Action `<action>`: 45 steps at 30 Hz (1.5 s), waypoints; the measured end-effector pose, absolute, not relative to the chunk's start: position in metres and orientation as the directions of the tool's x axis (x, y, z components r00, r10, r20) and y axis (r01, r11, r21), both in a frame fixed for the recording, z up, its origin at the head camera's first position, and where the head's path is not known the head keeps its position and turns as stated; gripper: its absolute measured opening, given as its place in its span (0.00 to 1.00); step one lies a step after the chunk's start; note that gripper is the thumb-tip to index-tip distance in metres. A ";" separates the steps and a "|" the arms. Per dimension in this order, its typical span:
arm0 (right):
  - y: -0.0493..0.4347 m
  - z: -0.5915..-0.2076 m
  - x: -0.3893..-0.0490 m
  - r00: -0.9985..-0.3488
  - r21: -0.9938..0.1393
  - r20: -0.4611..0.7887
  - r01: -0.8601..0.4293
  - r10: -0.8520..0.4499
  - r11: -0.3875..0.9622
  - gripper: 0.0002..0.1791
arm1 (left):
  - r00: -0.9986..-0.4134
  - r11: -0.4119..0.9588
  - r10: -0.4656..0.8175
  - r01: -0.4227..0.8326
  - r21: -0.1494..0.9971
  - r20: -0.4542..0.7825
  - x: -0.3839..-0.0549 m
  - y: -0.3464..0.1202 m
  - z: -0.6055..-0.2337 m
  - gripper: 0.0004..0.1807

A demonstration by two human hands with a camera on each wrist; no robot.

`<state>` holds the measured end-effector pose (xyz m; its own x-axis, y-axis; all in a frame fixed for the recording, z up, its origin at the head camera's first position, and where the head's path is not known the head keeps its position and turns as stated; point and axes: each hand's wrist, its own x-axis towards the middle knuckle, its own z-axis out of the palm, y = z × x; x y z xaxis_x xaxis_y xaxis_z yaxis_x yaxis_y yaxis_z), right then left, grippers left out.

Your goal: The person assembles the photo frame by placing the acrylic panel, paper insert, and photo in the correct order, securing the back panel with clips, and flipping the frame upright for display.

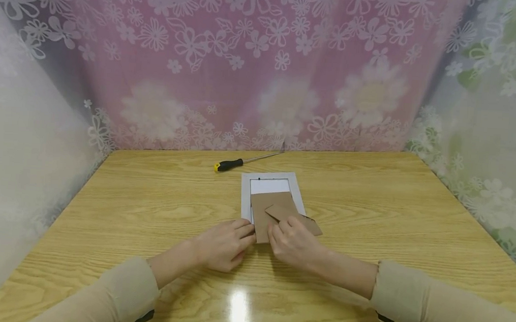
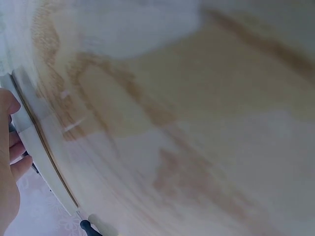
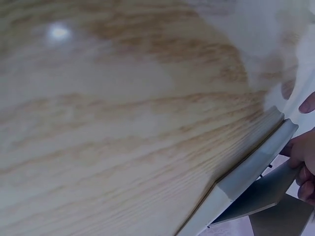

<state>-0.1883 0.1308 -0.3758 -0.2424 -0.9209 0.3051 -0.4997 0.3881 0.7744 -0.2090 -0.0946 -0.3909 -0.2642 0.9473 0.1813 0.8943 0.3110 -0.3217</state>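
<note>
A light grey picture frame (image 1: 245, 194) lies on the table, white showing inside its opening (image 1: 270, 185). Over the opening is a brown backing board (image 1: 261, 218), with a stand flap (image 1: 311, 224) sticking out to the right. My right hand (image 1: 295, 242) pinches the board near its lower end. In the right wrist view, the board (image 3: 263, 189) tilts up out of the frame (image 3: 246, 172). At the frame's lower left corner, my left hand (image 1: 226, 243) grips the edge; the left wrist view shows its fingers at the frame's side (image 2: 44, 162).
Behind the frame lies a screwdriver (image 1: 230, 165) with a black and yellow handle, its shaft pointing right toward the back edge. The wood-grain table (image 1: 158, 189) is enclosed by flowered curtains (image 1: 245, 81) at the back and both sides.
</note>
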 end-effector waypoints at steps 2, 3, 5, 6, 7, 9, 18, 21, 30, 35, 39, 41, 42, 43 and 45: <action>0.131 -0.375 -0.188 -0.266 0.775 0.290 -0.498 -0.919 0.388 0.33 | -0.262 0.312 0.946 0.896 -0.316 0.190 -0.210 -0.095 -0.391 0.18; 0.130 -0.375 -0.188 -0.278 0.774 0.281 -0.500 -0.918 0.388 0.32 | -0.261 0.312 0.946 0.897 -0.314 0.194 -0.210 -0.095 -0.391 0.18; 0.130 -0.374 -0.188 -0.302 0.772 0.263 -0.504 -0.916 0.388 0.25 | -0.262 0.314 0.944 0.898 -0.307 0.200 -0.210 -0.095 -0.391 0.17; 0.130 -0.374 -0.188 -0.313 0.771 0.255 -0.505 -0.915 0.388 0.22 | -0.262 0.314 0.944 0.899 -0.305 0.202 -0.210 -0.095 -0.391 0.17; 0.130 -0.374 -0.188 -0.324 0.769 0.249 -0.507 -0.913 0.389 0.18 | -0.262 0.315 0.943 0.900 -0.301 0.204 -0.210 -0.095 -0.391 0.17; 0.129 -0.373 -0.188 -0.340 0.765 0.242 -0.509 -0.909 0.395 0.14 | -0.261 0.314 0.943 0.903 -0.294 0.206 -0.211 -0.095 -0.391 0.18; 0.127 -0.370 -0.188 -0.363 0.751 0.216 -0.532 -0.907 0.391 0.14 | -0.260 0.308 0.945 0.909 -0.281 0.196 -0.211 -0.099 -0.390 0.18; 0.128 -0.369 -0.190 -0.337 0.741 0.213 -0.556 -0.917 0.376 0.14 | -0.263 0.308 0.946 0.910 -0.277 0.188 -0.210 -0.100 -0.390 0.18; 0.133 -0.380 -0.195 -0.175 0.764 0.265 -0.563 -0.948 0.317 0.20 | -0.306 0.330 0.943 0.910 -0.250 0.130 -0.205 -0.104 -0.390 0.21; 0.132 -0.382 -0.196 -0.188 0.768 0.245 -0.561 -0.951 0.308 0.12 | -0.309 0.330 0.943 0.914 -0.234 0.125 -0.206 -0.106 -0.390 0.23; 0.131 -0.381 -0.199 -0.200 0.743 0.272 -0.578 -0.941 0.338 0.14 | -0.306 0.326 0.945 0.914 -0.241 0.116 -0.207 -0.107 -0.387 0.24; 0.132 -0.381 -0.202 -0.208 0.723 0.299 -0.587 -0.931 0.363 0.14 | -0.315 0.331 0.943 0.918 -0.220 0.104 -0.207 -0.107 -0.386 0.25; 0.132 -0.381 -0.203 -0.212 0.717 0.306 -0.590 -0.928 0.371 0.13 | -0.320 0.333 0.943 0.920 -0.205 0.097 -0.206 -0.106 -0.386 0.26; 0.133 -0.381 -0.205 -0.218 0.713 0.311 -0.590 -0.925 0.379 0.13 | -0.326 0.337 0.941 0.923 -0.186 0.089 -0.206 -0.105 -0.386 0.26; 0.134 -0.381 -0.207 -0.235 0.707 0.308 -0.592 -0.922 0.387 0.13 | -0.337 0.345 0.939 0.926 -0.156 0.074 -0.205 -0.104 -0.386 0.28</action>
<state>-0.2067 0.1337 -0.3806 -0.2345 -0.9220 0.3079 -0.5915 0.3867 0.7075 -0.2045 -0.1035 -0.3857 -0.3372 0.9385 0.0738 0.9256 0.3448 -0.1562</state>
